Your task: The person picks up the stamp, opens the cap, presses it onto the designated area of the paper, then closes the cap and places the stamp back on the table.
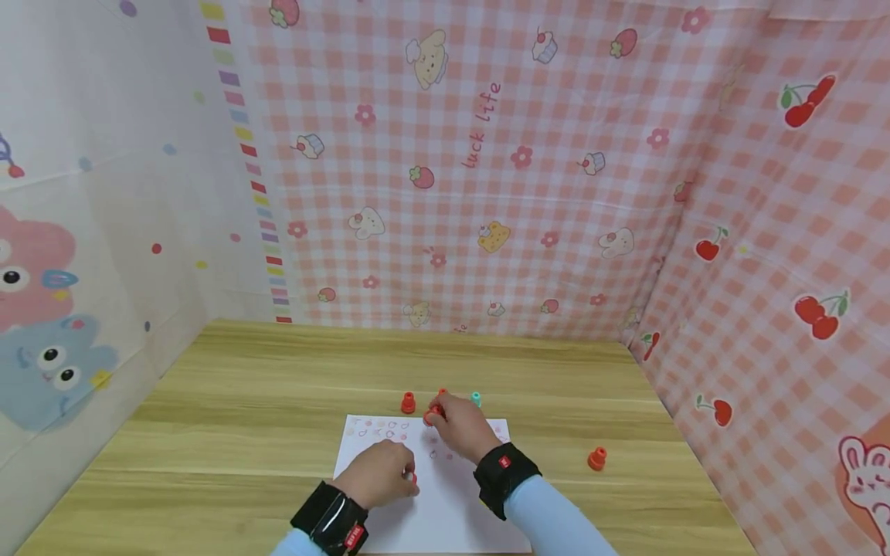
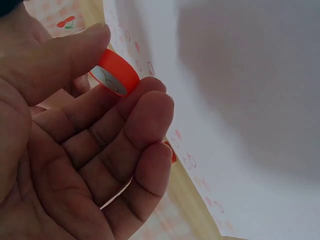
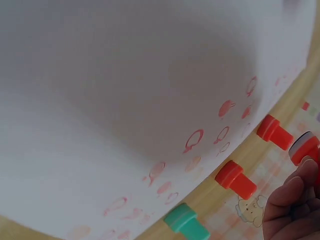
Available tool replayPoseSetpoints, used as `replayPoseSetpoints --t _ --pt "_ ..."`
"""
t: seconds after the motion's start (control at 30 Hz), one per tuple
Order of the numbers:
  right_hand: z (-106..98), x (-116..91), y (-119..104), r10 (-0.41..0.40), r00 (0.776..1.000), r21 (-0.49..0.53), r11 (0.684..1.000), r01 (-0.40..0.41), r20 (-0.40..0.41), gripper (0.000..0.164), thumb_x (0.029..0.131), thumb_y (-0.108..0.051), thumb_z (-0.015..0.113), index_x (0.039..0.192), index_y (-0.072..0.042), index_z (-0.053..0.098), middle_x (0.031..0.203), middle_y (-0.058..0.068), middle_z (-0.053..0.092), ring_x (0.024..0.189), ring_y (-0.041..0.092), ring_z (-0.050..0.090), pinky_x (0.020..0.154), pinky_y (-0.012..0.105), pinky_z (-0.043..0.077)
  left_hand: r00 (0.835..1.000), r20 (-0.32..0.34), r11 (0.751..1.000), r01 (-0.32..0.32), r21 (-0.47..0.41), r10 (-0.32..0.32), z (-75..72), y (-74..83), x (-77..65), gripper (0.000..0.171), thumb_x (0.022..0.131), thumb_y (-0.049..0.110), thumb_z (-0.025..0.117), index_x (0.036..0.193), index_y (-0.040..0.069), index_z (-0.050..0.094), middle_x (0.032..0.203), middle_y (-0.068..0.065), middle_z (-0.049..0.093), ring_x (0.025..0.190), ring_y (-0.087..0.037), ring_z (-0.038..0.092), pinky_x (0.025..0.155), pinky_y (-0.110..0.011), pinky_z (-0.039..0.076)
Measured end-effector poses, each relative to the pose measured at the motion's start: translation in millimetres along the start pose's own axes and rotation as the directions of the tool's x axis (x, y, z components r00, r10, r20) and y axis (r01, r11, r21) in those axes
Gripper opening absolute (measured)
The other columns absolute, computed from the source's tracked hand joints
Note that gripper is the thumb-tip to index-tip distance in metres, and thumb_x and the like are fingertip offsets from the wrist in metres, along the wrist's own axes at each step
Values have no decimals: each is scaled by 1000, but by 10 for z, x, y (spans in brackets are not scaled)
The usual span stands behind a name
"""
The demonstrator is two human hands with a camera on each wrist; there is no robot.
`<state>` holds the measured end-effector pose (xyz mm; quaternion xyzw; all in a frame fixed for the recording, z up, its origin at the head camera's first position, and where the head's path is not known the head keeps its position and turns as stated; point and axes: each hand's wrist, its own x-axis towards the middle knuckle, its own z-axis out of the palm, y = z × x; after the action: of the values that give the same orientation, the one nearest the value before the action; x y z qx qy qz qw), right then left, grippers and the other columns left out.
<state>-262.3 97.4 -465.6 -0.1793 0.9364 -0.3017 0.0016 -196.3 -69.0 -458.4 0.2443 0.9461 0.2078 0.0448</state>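
Observation:
My left hand [image 1: 378, 472] hovers low over the white paper [image 1: 452, 513], pinching a short red stamp cap [image 2: 119, 70] between thumb and fingers. A pale inner face with a dark line drawing shows in the left wrist view. Near the paper's far edge, my right hand [image 1: 462, 426] holds a red stamp [image 3: 304, 148] by its narrower end, and its wide end with a pale band shows in the right wrist view. Small pink and red prints [image 3: 194, 140] of balloon-like shapes run along the paper's far side.
Beyond the paper stand a red stamp [image 1: 408, 403], a second red stamp [image 3: 236, 179] and a teal stamp [image 1: 476, 399]. One more red stamp [image 1: 597, 459] is on the wooden table [image 1: 208, 463] to the right. Patterned cloth [image 1: 452, 208] walls off the back and sides.

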Motion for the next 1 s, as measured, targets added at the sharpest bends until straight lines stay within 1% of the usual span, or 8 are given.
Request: replayPoseSetpoints --t 0.1,0.2,0.37,0.47,0.67,0.8,0.9,1.0 --pt "58 74 -23 -58 998 -118 991 59 14 18 88 -21 67 99 -6 65 83 4 68 71 15 56 71 34 55 1000 4 1000 2 5 -2 -6 11 -8 18 67 22 81 69 9 68 59 4 57 58 -11 47 56 -31 42" --pt "106 137 -37 -113 993 -204 972 115 21 15 87 -20 68 95 -7 66 79 3 68 69 16 56 71 34 55 1000 -2 1000 -1 14 1 -4 10 -12 18 66 22 81 69 9 68 59 5 57 57 -11 47 56 -31 42" --pt "171 209 -39 -212 977 -352 913 207 24 7 88 -16 66 87 -8 66 76 4 66 66 18 56 68 35 54 1000 6 1000 3 9 -3 13 -5 -13 17 67 22 81 69 10 68 57 6 56 56 -10 46 55 -29 41" --pt "220 246 -24 -242 970 -422 876 235 36 6 89 -14 65 86 -8 65 75 5 66 66 19 56 66 35 54 1000 11 1000 6 3 -6 25 -20 -13 17 67 21 81 68 10 68 56 6 55 55 -10 46 54 -28 40" --pt "299 292 -17 -256 964 -507 822 259 76 4 88 -12 64 86 -8 66 76 6 67 66 18 58 65 34 56 1000 -9 1000 -15 7 15 41 -40 -22 17 65 19 81 64 11 66 53 7 53 52 -8 44 52 -26 39" --pt "319 306 -38 -235 968 -522 816 248 91 6 88 -14 66 88 -8 66 77 6 67 66 18 58 66 33 56 1000 2 1000 1 2 -1 45 -50 -18 17 66 20 81 67 10 68 55 7 54 54 -9 45 53 -28 40" --pt "343 313 -40 -231 965 -532 806 259 120 10 89 -17 66 91 -7 67 78 7 68 69 18 59 70 31 56 1000 14 1000 12 1 -12 48 -58 -16 17 66 21 81 69 10 69 56 7 56 54 -9 46 54 -28 41" --pt "362 326 -31 -245 959 -549 787 282 142 14 90 -18 65 94 -6 66 80 8 69 72 19 61 74 32 57 1000 19 1000 14 4 -14 51 -67 -8 17 66 21 81 69 10 69 56 7 56 55 -9 46 54 -28 41"
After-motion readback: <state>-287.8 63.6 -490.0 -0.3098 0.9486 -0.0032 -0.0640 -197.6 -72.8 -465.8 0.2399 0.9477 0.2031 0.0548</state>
